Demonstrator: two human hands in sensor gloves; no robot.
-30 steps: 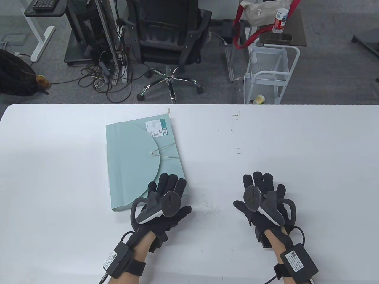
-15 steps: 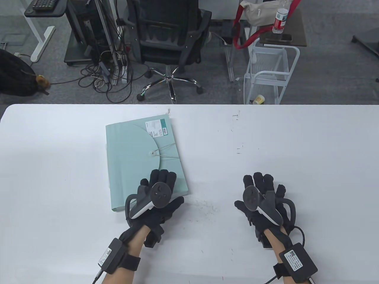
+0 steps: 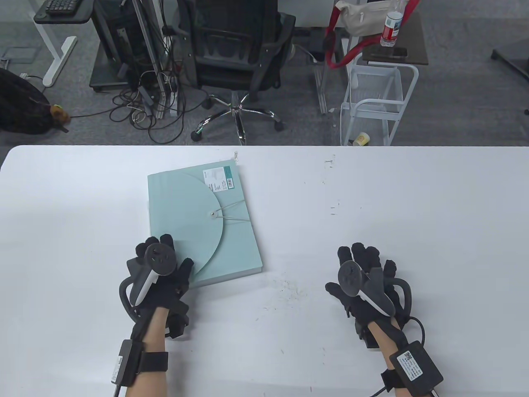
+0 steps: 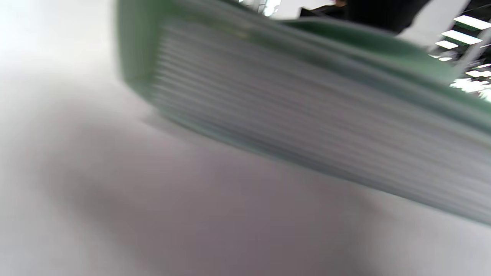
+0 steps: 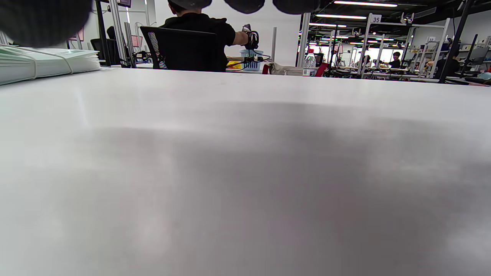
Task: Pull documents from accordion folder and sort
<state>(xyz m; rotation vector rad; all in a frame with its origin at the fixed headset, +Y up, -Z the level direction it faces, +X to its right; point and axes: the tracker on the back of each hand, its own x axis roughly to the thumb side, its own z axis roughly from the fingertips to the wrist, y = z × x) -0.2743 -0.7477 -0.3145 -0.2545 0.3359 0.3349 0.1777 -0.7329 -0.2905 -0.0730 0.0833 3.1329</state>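
Sliding left, my left hand [image 3: 159, 273] now rests on the near left corner of the green folder [image 3: 194, 211], fingers spread flat. Folder stays closed on the table [image 3: 413, 198]. Right hand [image 3: 363, 277] lies open, well apart.

Bright, even overhead light; left wrist view motion-blurred, table view sharp.

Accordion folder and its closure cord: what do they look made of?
Accordion folder: probably thin matte plastic, smooth mint-green cover with a curved flap; the left wrist view shows ribbed pleats at its side, paper or plastic unclear. Closure cord: thin pale elastic-looking string, looped at a small round button.
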